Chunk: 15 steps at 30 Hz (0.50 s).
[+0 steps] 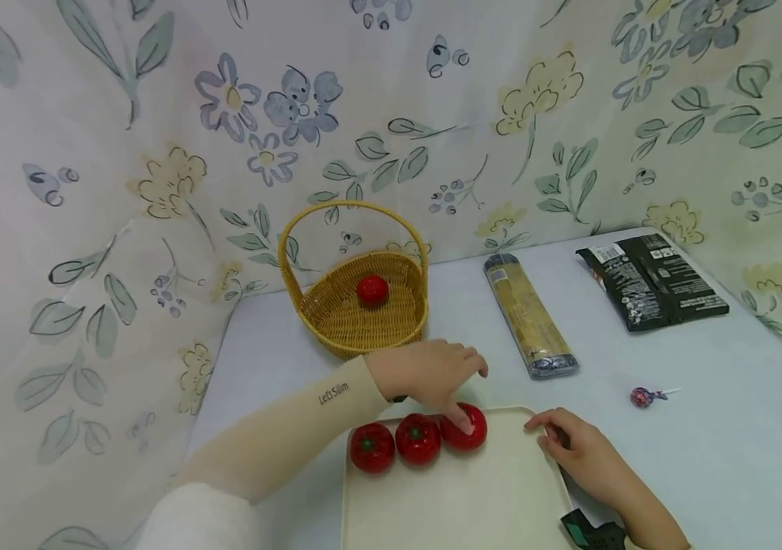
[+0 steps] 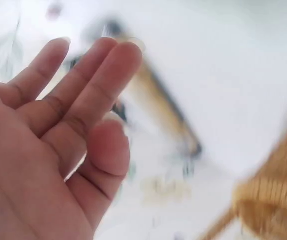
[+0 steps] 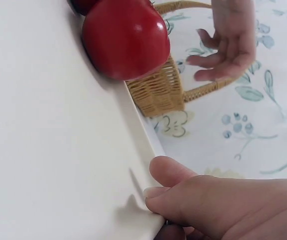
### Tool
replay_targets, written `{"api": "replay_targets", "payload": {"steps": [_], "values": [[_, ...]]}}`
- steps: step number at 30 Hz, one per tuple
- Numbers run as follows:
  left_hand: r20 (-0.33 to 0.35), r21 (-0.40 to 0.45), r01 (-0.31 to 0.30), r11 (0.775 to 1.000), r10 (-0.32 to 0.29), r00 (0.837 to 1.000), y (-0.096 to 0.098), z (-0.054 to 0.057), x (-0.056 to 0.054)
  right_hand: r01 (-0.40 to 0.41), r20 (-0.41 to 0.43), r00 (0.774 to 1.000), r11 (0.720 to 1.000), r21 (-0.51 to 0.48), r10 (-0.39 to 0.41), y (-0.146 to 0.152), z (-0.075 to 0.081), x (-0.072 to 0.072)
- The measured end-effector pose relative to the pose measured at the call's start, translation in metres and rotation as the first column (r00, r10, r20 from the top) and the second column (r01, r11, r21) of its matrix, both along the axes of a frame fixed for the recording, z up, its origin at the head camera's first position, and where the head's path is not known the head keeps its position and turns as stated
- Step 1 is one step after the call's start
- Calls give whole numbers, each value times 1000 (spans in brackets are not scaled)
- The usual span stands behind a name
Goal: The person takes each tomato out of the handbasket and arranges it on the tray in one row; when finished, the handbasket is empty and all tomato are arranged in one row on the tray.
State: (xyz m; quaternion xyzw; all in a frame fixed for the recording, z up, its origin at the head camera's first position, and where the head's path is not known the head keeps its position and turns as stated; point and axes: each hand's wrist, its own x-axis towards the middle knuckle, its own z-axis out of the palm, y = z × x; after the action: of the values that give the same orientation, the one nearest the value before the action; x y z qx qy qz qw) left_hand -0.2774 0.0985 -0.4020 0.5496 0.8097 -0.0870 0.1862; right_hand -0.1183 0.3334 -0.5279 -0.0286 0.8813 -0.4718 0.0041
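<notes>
While the right hand (image 1: 583, 453) pinches the tray (image 1: 460, 504), the left hand (image 1: 434, 371), fingers apart, hangs clear of its three tomatoes (image 1: 418, 441); transfer between tray and basket (image 1: 317, 327) appears in hand, next requiring a grasp.

Behind the white tabletop (image 1: 728, 458), pale cloth (image 1: 377, 76) shows blue and yellow flowers (image 1: 304, 109) and green leaves (image 1: 414, 164).

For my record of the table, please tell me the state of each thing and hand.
tray: bears three tomatoes
tomatoes: in a row
basket: standing, red fruit inside
noodle pack: lying flat
black bag: lying flat, seal unclear
lollipop: wrapped
left hand: holds nothing
right hand: grips tray corner
</notes>
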Motion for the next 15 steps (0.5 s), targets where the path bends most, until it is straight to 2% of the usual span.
{"api": "replay_targets", "payload": {"steps": [4,7,9,11,13,15], "values": [[-1,90,-139,986,140,990,-19,31,-33,-4,-1,1000,1000,-6,4,0,1,-1],[33,75,-256,964,254,967,-39,47,-63,0,11,1000,1000,-7,0,0,1,-2],[66,42,-339,940,335,940,-54,52,-84,6,28,1000,1000,-6,-6,0,2,-2],[97,19,-423,906,419,903,-67,53,-105,10,42,999,1000,-7,-10,0,1,-2],[100,19,-507,862,503,858,-78,49,-125,13,49,999,1000,-12,-13,1,1,-2],[94,47,-562,826,557,825,-85,41,-144,16,47,999,1000,-16,-15,1,0,-1]]}}
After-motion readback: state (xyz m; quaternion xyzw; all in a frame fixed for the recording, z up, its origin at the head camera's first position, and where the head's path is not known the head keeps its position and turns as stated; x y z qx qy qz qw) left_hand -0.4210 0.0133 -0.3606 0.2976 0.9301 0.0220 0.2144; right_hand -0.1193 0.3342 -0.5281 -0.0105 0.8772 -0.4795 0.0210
